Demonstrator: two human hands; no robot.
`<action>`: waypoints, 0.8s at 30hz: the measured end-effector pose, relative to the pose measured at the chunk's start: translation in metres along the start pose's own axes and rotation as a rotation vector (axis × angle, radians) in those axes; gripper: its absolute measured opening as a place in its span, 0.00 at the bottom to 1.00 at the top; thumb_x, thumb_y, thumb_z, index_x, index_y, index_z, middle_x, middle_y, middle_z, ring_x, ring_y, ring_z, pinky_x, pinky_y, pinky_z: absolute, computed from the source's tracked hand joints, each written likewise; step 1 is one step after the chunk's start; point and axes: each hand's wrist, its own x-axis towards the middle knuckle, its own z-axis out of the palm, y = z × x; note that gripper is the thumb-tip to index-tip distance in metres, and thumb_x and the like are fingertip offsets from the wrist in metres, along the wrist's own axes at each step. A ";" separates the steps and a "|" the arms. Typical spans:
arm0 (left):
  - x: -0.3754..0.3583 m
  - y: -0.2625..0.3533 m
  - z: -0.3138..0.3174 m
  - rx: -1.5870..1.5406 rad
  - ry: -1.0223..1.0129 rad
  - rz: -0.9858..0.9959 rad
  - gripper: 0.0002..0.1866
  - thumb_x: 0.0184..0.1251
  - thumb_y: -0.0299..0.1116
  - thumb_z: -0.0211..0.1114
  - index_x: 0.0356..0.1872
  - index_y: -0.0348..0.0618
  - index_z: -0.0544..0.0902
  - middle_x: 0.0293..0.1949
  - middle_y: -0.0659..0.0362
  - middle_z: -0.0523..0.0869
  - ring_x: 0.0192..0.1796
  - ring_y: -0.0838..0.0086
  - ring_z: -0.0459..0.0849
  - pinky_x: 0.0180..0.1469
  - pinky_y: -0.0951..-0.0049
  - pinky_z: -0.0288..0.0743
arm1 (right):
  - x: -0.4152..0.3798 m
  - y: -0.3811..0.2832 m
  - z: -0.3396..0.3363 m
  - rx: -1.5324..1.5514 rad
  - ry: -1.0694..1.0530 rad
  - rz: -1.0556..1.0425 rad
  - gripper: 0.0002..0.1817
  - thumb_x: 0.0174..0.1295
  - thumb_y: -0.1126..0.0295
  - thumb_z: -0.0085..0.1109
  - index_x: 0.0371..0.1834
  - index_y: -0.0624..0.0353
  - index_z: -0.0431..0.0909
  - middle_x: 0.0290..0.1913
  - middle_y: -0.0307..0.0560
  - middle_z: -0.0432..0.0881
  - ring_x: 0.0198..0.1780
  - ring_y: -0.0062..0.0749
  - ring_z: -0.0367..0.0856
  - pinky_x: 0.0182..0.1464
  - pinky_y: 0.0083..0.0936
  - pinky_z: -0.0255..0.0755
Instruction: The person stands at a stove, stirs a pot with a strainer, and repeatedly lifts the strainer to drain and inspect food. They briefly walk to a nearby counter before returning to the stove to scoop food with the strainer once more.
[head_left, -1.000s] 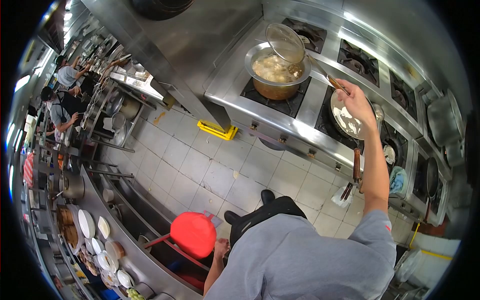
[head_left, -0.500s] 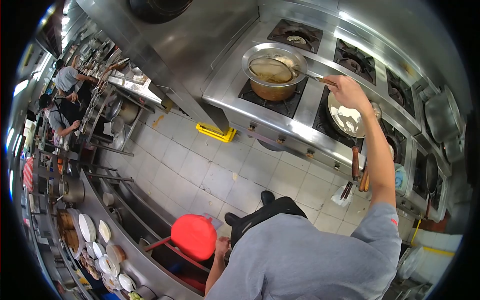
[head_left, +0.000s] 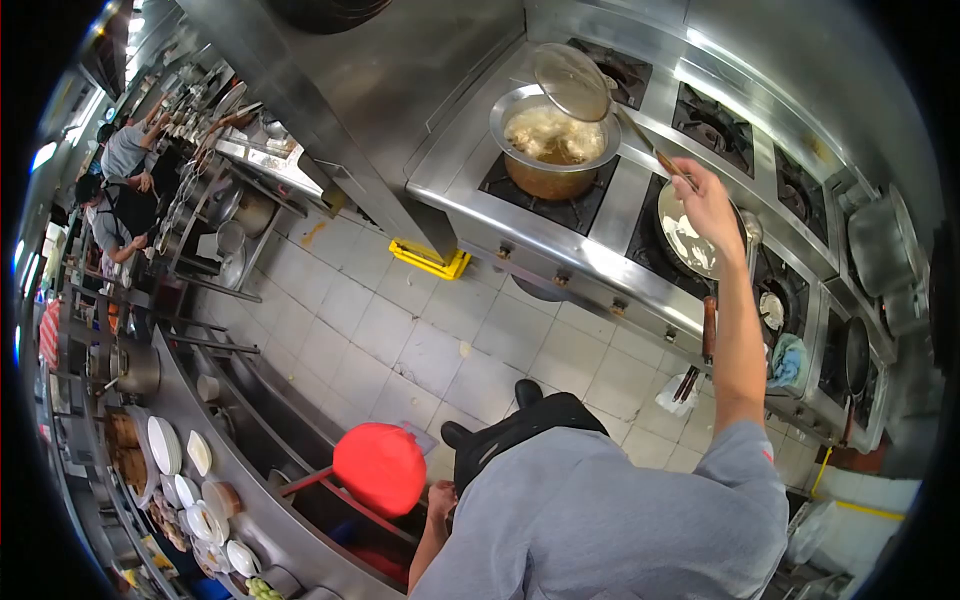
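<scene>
Right hand (head_left: 706,208), right of centre in the upper half of the frame, pinches the end of the skimmer (head_left: 570,84) handle, fingers wrapped on it, arm stretched across the stove (head_left: 612,215). Skimmer head is up at top centre, tilted, in line with the back rim of the pot (head_left: 552,182); seems raised off the liquid, gap to rim unclear. Nothing heaped in the mesh that I can make out. Pot sits on a burner, upper centre; pale food (head_left: 535,128) bubbles at the surface.

Step in hand, as I judge it: stirring or skimming the frying food, tool out of the pot at this instant. Next move likely calls for tipping the mesh level and dipping it inside the rim, slowly, so hot liquid doesn't splash.

Pan (head_left: 662,222) with whitish patches lies just under the right hand; forearm passes close by its handle (head_left: 709,328), so keep the elbow clear.

Left hand (head_left: 441,497), bottom centre, hangs by the red seat (head_left: 378,468), fingers curled; can't tell if it grips anything.
</scene>
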 end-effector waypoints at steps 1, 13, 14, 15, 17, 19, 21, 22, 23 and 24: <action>0.024 -0.040 -0.003 0.046 -0.017 0.020 0.10 0.58 0.31 0.58 0.34 0.35 0.83 0.23 0.54 0.81 0.23 0.76 0.80 0.24 0.73 0.72 | -0.005 0.005 0.004 0.097 -0.036 0.098 0.15 0.63 0.68 0.51 0.51 0.60 0.74 0.26 0.45 0.79 0.28 0.27 0.76 0.32 0.24 0.65; 0.077 -0.076 -0.041 0.270 0.025 0.570 0.10 0.61 0.31 0.59 0.35 0.34 0.82 0.27 0.57 0.83 0.28 0.75 0.78 0.30 0.75 0.71 | -0.023 -0.014 0.157 1.175 -0.049 0.692 0.10 0.67 0.68 0.40 0.45 0.62 0.66 0.27 0.42 0.73 0.23 0.19 0.68 0.19 0.18 0.61; 0.065 -0.057 -0.043 0.164 -0.015 0.369 0.09 0.60 0.30 0.59 0.35 0.34 0.82 0.28 0.57 0.83 0.28 0.75 0.79 0.31 0.75 0.72 | -0.025 -0.024 0.164 1.183 -0.139 0.608 0.19 0.69 0.58 0.39 0.52 0.62 0.64 0.37 0.50 0.74 0.31 0.28 0.74 0.30 0.30 0.74; 0.056 -0.042 -0.047 0.058 -0.032 0.168 0.08 0.60 0.29 0.60 0.35 0.35 0.82 0.28 0.57 0.83 0.29 0.74 0.79 0.31 0.75 0.72 | -0.029 -0.041 0.167 1.205 -0.148 0.623 0.23 0.68 0.54 0.40 0.56 0.62 0.59 0.42 0.53 0.73 0.35 0.33 0.75 0.33 0.34 0.76; 0.041 -0.018 -0.056 -0.019 -0.044 -0.007 0.08 0.58 0.28 0.60 0.35 0.35 0.82 0.28 0.57 0.83 0.30 0.73 0.80 0.32 0.74 0.73 | -0.034 -0.076 0.167 1.252 -0.170 0.649 0.34 0.67 0.47 0.42 0.64 0.64 0.51 0.50 0.60 0.69 0.42 0.44 0.78 0.40 0.42 0.78; 0.041 -0.021 -0.069 0.029 -0.020 0.037 0.07 0.57 0.27 0.60 0.35 0.36 0.82 0.28 0.57 0.82 0.30 0.73 0.80 0.33 0.74 0.73 | -0.044 -0.075 0.182 1.201 -0.148 0.630 0.46 0.61 0.36 0.41 0.69 0.61 0.40 0.58 0.63 0.63 0.48 0.53 0.75 0.44 0.51 0.76; 0.042 -0.032 -0.085 0.055 0.005 0.054 0.07 0.57 0.26 0.61 0.35 0.35 0.82 0.28 0.57 0.82 0.29 0.73 0.80 0.32 0.74 0.72 | -0.068 -0.075 0.189 1.220 -0.120 0.630 0.47 0.61 0.35 0.41 0.70 0.59 0.39 0.58 0.63 0.64 0.48 0.53 0.76 0.43 0.50 0.76; 0.042 -0.040 -0.091 0.039 0.024 0.056 0.07 0.57 0.26 0.61 0.35 0.35 0.82 0.28 0.57 0.82 0.29 0.73 0.79 0.32 0.74 0.72 | -0.085 -0.078 0.191 1.175 -0.128 0.718 0.43 0.62 0.36 0.40 0.68 0.58 0.46 0.52 0.59 0.71 0.46 0.47 0.77 0.40 0.44 0.76; 0.040 -0.048 -0.096 0.024 0.044 0.054 0.07 0.57 0.26 0.61 0.35 0.35 0.82 0.28 0.57 0.82 0.29 0.73 0.79 0.32 0.75 0.72 | -0.102 -0.055 0.204 1.154 -0.238 0.735 0.40 0.62 0.37 0.40 0.66 0.58 0.50 0.50 0.56 0.74 0.44 0.43 0.78 0.38 0.41 0.76; 0.036 -0.054 -0.101 0.018 0.044 0.024 0.07 0.57 0.27 0.61 0.35 0.35 0.82 0.27 0.57 0.82 0.29 0.73 0.79 0.31 0.74 0.72 | -0.122 -0.029 0.223 1.129 -0.348 0.755 0.37 0.63 0.38 0.41 0.65 0.57 0.54 0.47 0.53 0.76 0.42 0.39 0.79 0.37 0.38 0.75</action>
